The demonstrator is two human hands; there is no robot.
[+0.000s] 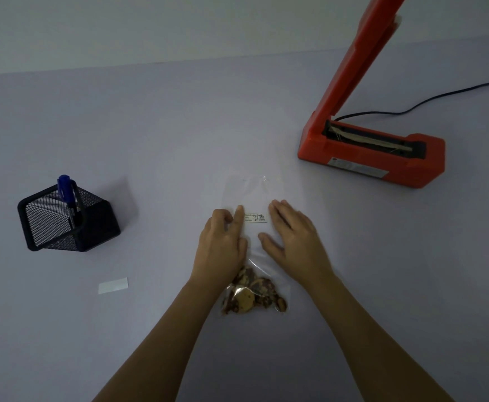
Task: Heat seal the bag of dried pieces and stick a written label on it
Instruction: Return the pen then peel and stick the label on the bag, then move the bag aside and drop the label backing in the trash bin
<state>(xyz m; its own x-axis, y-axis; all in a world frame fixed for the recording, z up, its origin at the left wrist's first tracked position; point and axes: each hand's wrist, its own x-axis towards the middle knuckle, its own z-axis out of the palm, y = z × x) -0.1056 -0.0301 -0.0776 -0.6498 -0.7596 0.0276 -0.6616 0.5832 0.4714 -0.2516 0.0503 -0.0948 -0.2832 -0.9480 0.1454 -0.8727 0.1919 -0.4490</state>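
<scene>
A clear plastic bag (254, 192) lies flat on the table in front of me, with brown dried pieces (253, 294) bunched at its near end. A small white label (256, 218) with handwriting sits on the bag's middle. My left hand (223, 245) rests on the bag with its index finger stretched out and touching the label's left end, the other fingers curled. To the right of the label my right hand (292, 236) lies flat on the bag with straight fingers. The orange heat sealer (373, 155) stands at the right with its arm raised.
A black mesh pen holder (69, 219) with a blue marker (66, 190) stands at the left. A white strip of paper (113, 285) lies near it on the table. The sealer's black cable (440, 97) runs off to the right.
</scene>
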